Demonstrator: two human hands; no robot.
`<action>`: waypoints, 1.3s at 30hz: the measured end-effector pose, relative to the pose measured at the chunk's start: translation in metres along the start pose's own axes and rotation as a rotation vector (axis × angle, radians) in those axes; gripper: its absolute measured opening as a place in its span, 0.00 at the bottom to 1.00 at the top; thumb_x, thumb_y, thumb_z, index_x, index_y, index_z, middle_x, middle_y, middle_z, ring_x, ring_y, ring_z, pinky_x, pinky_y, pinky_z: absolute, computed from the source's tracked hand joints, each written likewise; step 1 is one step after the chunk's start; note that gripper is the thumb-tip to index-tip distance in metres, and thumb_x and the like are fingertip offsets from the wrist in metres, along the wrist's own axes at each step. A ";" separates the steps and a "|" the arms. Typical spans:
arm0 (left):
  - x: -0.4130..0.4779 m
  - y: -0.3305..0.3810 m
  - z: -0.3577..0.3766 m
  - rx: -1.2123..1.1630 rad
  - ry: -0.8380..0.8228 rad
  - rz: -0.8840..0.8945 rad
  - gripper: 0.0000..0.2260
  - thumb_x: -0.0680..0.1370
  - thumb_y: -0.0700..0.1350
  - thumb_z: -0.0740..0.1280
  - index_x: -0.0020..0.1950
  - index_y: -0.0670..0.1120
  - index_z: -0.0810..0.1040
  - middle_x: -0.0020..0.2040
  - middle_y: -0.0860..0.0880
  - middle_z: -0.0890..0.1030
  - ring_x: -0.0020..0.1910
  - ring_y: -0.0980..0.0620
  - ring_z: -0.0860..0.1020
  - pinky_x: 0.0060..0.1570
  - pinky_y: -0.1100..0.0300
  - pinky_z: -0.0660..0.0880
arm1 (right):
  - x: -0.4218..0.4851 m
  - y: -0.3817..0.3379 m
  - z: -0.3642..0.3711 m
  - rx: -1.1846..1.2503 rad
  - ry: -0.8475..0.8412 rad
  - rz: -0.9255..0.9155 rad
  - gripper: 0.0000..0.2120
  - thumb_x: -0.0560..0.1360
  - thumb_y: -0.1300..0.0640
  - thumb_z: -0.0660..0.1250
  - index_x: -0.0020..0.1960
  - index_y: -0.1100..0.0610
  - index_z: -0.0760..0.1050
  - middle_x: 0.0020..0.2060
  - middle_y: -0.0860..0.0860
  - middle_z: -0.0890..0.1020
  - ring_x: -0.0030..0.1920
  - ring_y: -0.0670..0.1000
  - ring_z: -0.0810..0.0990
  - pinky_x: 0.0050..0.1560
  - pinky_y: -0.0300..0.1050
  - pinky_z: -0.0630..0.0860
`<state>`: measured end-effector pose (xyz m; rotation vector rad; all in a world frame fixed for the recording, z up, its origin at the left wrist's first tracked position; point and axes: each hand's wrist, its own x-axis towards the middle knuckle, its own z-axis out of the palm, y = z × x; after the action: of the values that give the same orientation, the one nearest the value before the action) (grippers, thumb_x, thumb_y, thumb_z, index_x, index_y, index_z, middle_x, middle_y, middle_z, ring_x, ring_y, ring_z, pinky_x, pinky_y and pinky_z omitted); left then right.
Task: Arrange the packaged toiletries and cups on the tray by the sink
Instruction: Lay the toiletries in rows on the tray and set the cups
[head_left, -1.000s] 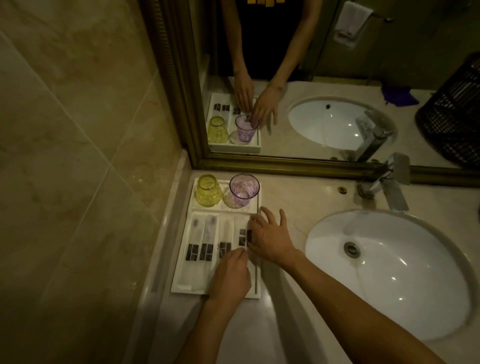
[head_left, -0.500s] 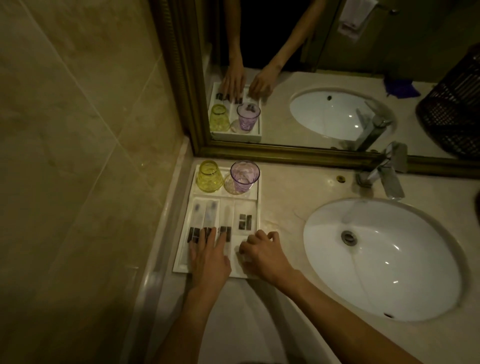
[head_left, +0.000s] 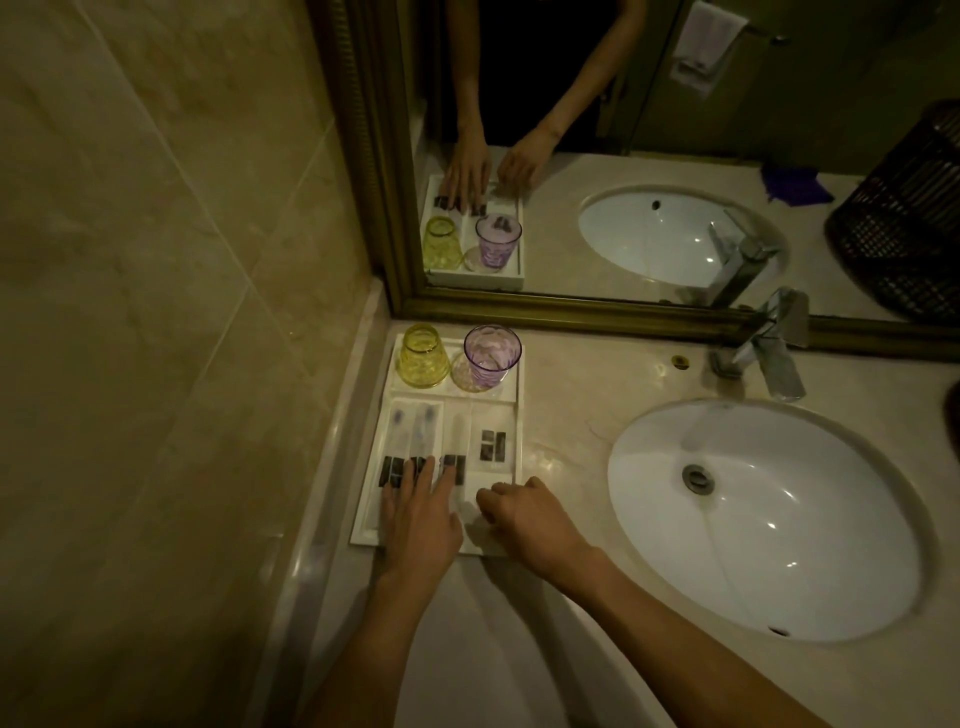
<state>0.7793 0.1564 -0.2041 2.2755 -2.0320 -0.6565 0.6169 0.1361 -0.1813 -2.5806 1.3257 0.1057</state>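
A white rectangular compartment tray (head_left: 511, 415) was seen left of centre in the frame, on the beige marble counter (head_left: 571, 415) below the gold-framed mirror (head_left: 571, 306). Two cups were counted in its upper compartment: a yellow glass cup (head_left: 422, 356), standing mouth down, on the left, and a purple glass cup (head_left: 491, 356), upright, just beside it on the right. Below them, four clear plastic packets with black labels were counted: two long toothbrush packets (head_left: 413, 436) side by side, a third narrow packet (head_left: 455, 441), and a shorter packet (head_left: 493, 445) in the rightmost compartment.

The left hand (head_left: 420, 512) was laid flat and open across the lower ends of the long packets, fingertips touching the black labels, with nothing gripped. The right hand (head_left: 524, 512) was curled at the tray's lower right corner, below the shorter packet; whether anything was pinched in its fingers could not be told.

One white oval sink (head_left: 810, 571) was seen at the right, with one chrome tap (head_left: 769, 353) above it.
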 end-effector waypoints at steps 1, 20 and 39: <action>0.000 -0.001 0.000 0.000 0.002 0.001 0.31 0.80 0.49 0.64 0.81 0.54 0.55 0.83 0.48 0.53 0.82 0.44 0.48 0.79 0.41 0.50 | 0.000 0.001 0.000 -0.003 0.021 0.005 0.03 0.77 0.60 0.66 0.49 0.54 0.74 0.43 0.52 0.81 0.43 0.55 0.81 0.51 0.50 0.75; 0.004 -0.002 0.003 0.011 -0.017 -0.012 0.33 0.80 0.50 0.64 0.81 0.55 0.52 0.84 0.48 0.51 0.82 0.44 0.48 0.79 0.41 0.50 | -0.010 0.013 0.020 0.041 0.018 -0.052 0.05 0.80 0.56 0.65 0.55 0.52 0.75 0.50 0.51 0.80 0.49 0.52 0.78 0.59 0.51 0.72; 0.004 -0.004 -0.003 -0.039 -0.047 0.013 0.32 0.79 0.46 0.64 0.81 0.54 0.54 0.83 0.48 0.54 0.82 0.44 0.49 0.79 0.41 0.50 | 0.132 0.085 -0.045 0.331 0.291 0.355 0.09 0.77 0.58 0.71 0.55 0.61 0.80 0.55 0.61 0.81 0.53 0.61 0.81 0.51 0.47 0.76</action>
<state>0.7839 0.1523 -0.2040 2.2441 -2.0339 -0.7490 0.6234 -0.0266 -0.1754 -2.1219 1.7256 -0.4093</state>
